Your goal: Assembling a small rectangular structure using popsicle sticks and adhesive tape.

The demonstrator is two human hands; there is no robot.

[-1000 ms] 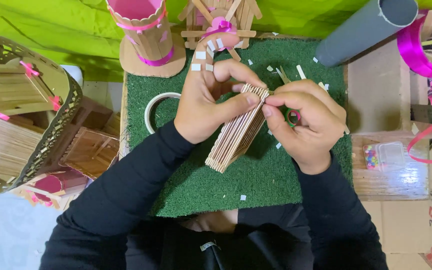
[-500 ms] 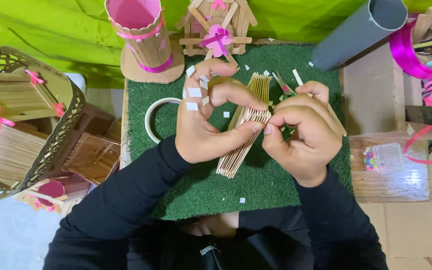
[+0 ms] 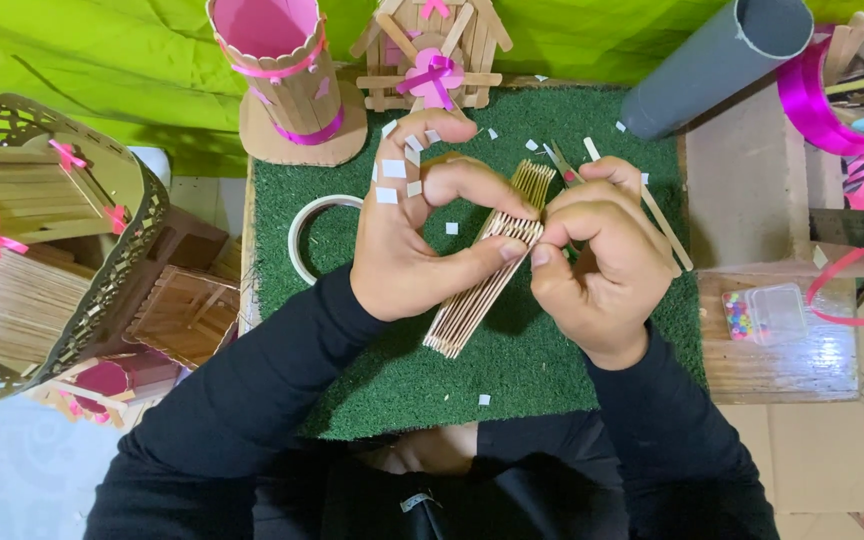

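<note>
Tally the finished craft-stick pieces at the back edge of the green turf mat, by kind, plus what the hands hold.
Pink-lined craft-stick cup with pink ribbon: 1
Small craft-stick house with pink bow: 1
Bundle of thin wooden sticks, pinched between left hand and right hand: 1
Total: 3

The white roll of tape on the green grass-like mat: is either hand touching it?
No: the white roll of tape lies alone on the green grass-like mat, while both hands hold the bundle of thin wooden sticks.
</note>
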